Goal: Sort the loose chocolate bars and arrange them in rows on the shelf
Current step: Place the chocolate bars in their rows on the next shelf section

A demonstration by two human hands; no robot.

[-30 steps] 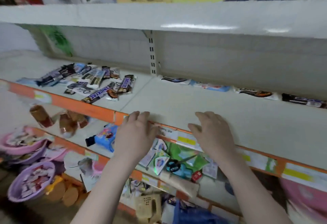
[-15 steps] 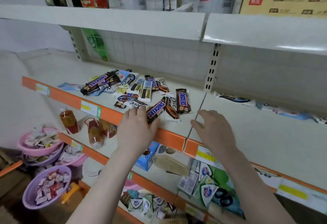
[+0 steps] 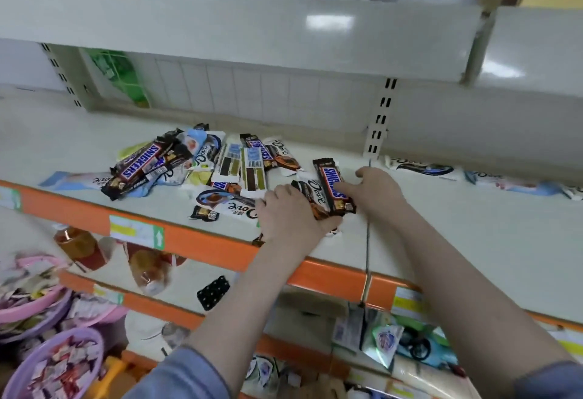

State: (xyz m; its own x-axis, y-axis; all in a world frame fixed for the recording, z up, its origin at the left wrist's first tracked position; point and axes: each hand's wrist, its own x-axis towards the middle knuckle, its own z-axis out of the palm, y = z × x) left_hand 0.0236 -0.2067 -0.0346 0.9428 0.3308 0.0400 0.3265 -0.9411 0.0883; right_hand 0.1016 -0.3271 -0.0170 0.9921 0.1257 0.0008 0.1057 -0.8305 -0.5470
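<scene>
A loose pile of chocolate bars (image 3: 202, 171), Snickers and Dove wrappers mixed, lies on the white shelf (image 3: 457, 241) left of the seam. My left hand (image 3: 290, 215) lies palm down at the pile's right end, its thumb side curled against a brown Dove bar (image 3: 315, 201). A Snickers bar (image 3: 331, 187) lies across that Dove bar. My right hand (image 3: 375, 192) reaches in from the right, and its fingertips touch the Snickers bar's right edge. Along the back right, a Dove bar (image 3: 422, 168) and a blue-wrapped bar (image 3: 504, 184) lie end to end.
An orange price rail (image 3: 205, 241) runs along the shelf's front edge. An upper shelf (image 3: 252, 29) overhangs close above. Lower shelves hold bottles (image 3: 82, 247) and small packets. Pink and purple baskets (image 3: 53, 364) of sweets stand at the lower left.
The view has swung left and closer to the pile. Both hands moved from the front rail onto the shelf, and now touch the Dove and Snickers bars at the pile's right end.
</scene>
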